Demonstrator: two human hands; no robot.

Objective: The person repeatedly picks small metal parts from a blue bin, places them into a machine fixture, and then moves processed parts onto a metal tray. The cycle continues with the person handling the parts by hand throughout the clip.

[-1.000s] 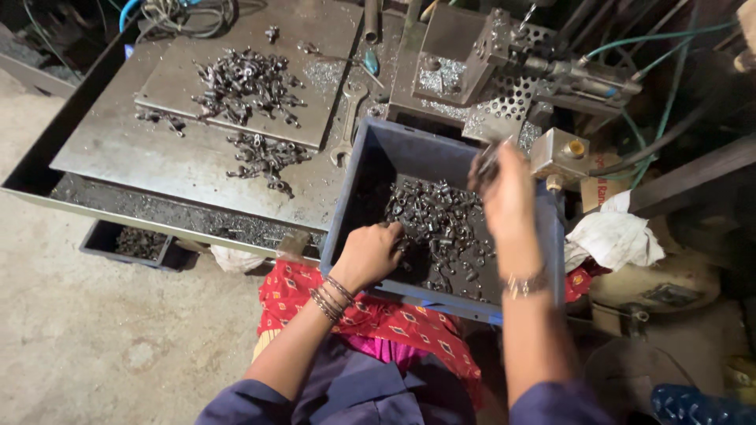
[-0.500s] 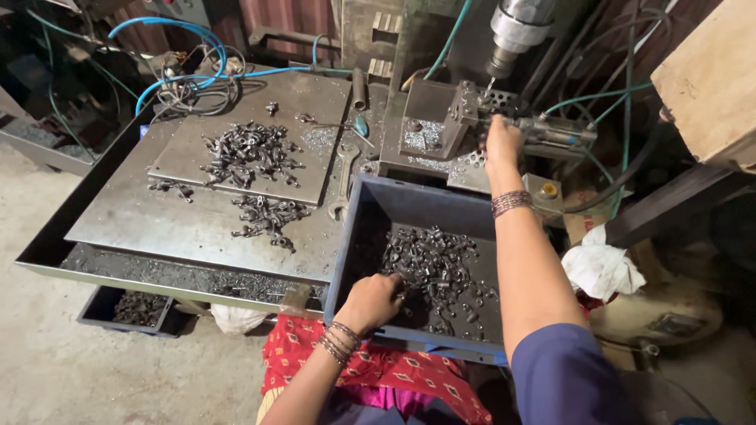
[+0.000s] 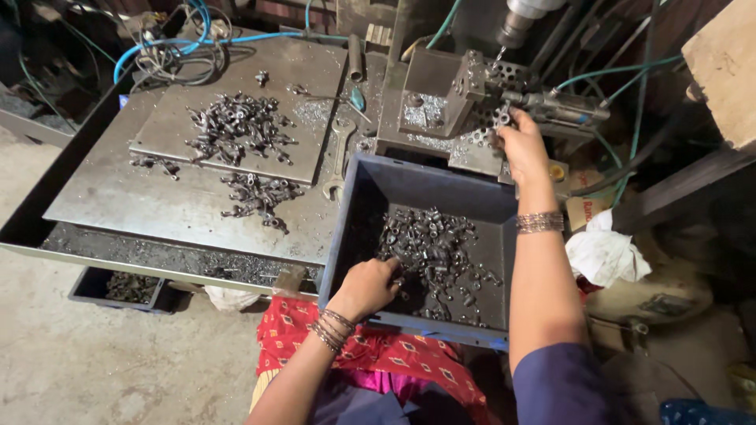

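Right hand (image 3: 521, 145) advanced to the perforated grey fixture (image 3: 480, 118), grip undiscernible; left hand (image 3: 366, 287) closed among small, hard, slippery dark metal fittings (image 3: 433, 252), best pinched singly, lower centre.

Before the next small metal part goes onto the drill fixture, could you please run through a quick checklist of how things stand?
1. Right hand at the perforated fixture under the drill chuck: ok.
2. Part seated in the fixture: cannot tell, the fingers hide it.
3. Left hand on the small metal parts in the blue bin: ok, fingers curled into the pile.
4. Supply in the bin: ok, many remain.
5. Drill bit clear of the fingers: cannot tell.
6. Open-ended spanner lies on the steel table beside the bin: ok.
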